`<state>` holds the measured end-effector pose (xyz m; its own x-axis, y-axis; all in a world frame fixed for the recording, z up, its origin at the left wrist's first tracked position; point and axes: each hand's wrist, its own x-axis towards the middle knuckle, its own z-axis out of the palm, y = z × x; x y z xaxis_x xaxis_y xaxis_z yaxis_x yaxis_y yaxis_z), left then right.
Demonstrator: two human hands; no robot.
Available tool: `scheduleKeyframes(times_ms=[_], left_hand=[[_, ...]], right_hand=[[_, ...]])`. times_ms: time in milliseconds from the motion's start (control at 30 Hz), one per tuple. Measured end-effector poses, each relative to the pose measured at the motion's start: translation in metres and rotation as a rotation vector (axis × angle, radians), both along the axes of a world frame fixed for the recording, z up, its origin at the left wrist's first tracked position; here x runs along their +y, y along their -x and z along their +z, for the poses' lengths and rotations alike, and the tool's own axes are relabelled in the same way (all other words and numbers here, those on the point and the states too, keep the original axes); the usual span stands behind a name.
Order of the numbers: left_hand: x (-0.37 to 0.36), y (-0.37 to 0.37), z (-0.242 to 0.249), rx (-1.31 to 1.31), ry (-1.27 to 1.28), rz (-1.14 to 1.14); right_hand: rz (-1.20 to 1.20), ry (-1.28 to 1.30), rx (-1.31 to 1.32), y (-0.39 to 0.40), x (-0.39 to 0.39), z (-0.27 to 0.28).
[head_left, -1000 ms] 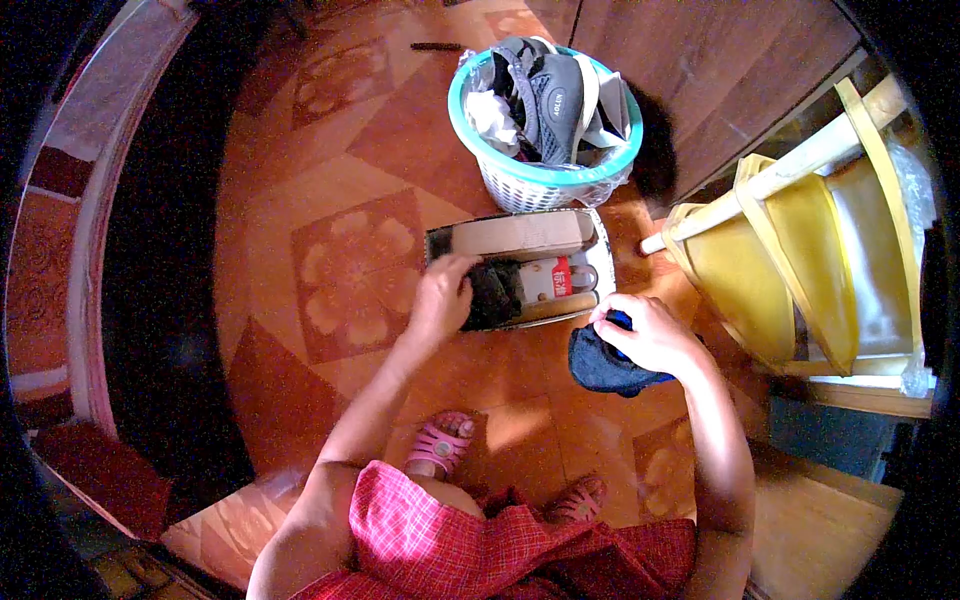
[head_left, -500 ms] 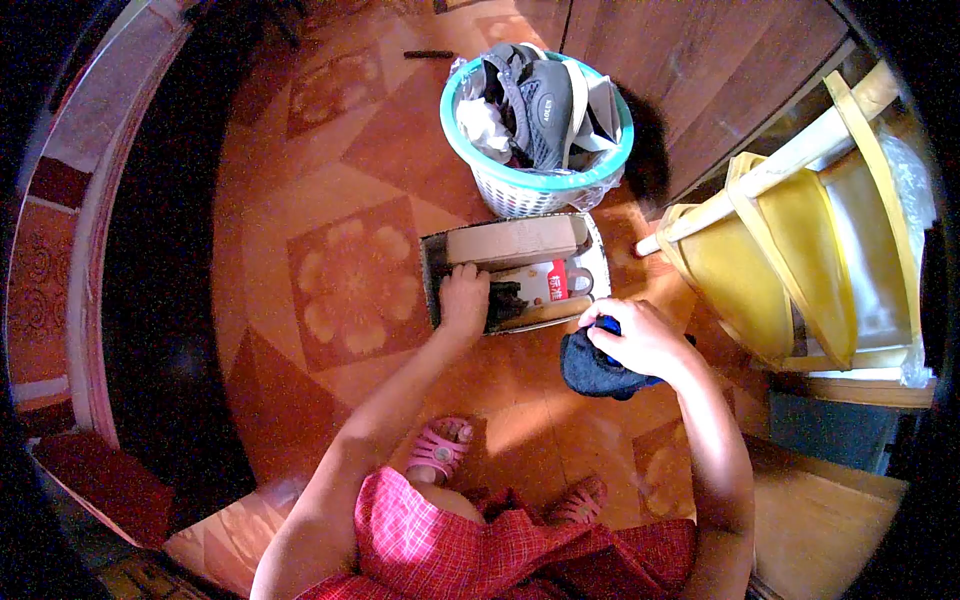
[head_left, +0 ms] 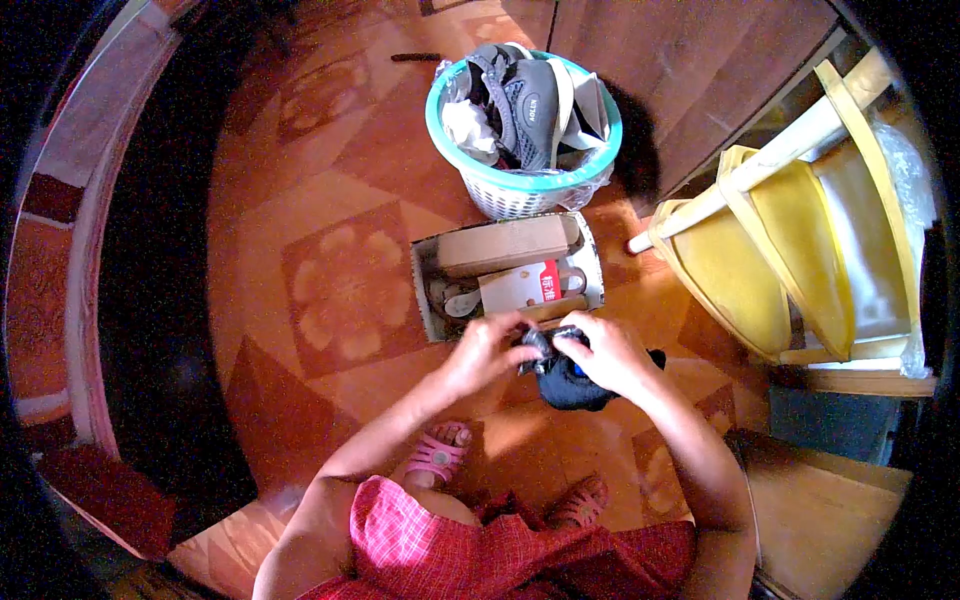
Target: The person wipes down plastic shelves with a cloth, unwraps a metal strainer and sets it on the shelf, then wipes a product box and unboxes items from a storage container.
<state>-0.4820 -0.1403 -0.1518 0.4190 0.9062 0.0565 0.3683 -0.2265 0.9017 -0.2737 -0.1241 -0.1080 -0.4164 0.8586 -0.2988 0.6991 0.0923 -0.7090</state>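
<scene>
My right hand (head_left: 608, 355) grips a dark fabric bundle (head_left: 578, 390), almost black with a bit of bright blue; its exact kind does not show. Close beside it, the fingers of my left hand (head_left: 488, 352) are closed on a small dark, shiny crumpled piece (head_left: 536, 352). The two dark things meet or overlap between my hands. Just beyond them, on the floor, lies an open cardboard box (head_left: 424, 290). In it are a long brown carton (head_left: 505, 245), a white and red packet (head_left: 518, 287) and a pale, spoon-like thing (head_left: 463, 302).
Behind the box stands a white basket with a turquoise rim (head_left: 436, 130), filled with grey shoes (head_left: 538, 115) and plastic wrapping. A yellow chair-like piece (head_left: 735, 280) lies at the right, near a brown wooden panel (head_left: 690, 90). Pink sandals (head_left: 437, 458) are below my hands.
My left hand has come out of the box towards me, bringing the dark crumpled piece to my right hand. My right hand has shifted slightly left with the fabric bundle.
</scene>
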Motion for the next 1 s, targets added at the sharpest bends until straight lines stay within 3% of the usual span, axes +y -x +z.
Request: scheduleKeyframes(times_ms=[67, 133, 200, 333, 467, 767, 1000], left_hand=[[0.019, 0.015, -0.002, 0.107, -0.197, 0.212], [0.041, 0.029, -0.011, 0.397, -0.532, 0.405], [0.057, 0.041, -0.023, 0.673, -0.461, 0.446], [0.061, 0.036, -0.036, 0.794, -0.4, 0.43], [0.065, 0.031, -0.031, 0.923, -0.366, 0.46], [0.073, 0.038, -0.039, 0.881, -0.382, 0.372], [0.07, 0.043, -0.049, 0.786, -0.438, 0.342]], right_hand=[[-0.113, -0.013, 0.073, -0.009, 0.004, -0.015], [-0.253, -0.17, 0.146, -0.015, 0.011, -0.02], [-0.28, -0.22, 0.009, -0.017, 0.023, -0.02], [-0.182, -0.223, -0.314, -0.009, 0.031, -0.031], [0.018, -0.337, -0.454, 0.002, 0.032, -0.048], [0.168, -0.325, -0.483, -0.002, 0.033, -0.039], [0.108, -0.244, -0.397, -0.013, 0.035, -0.018]])
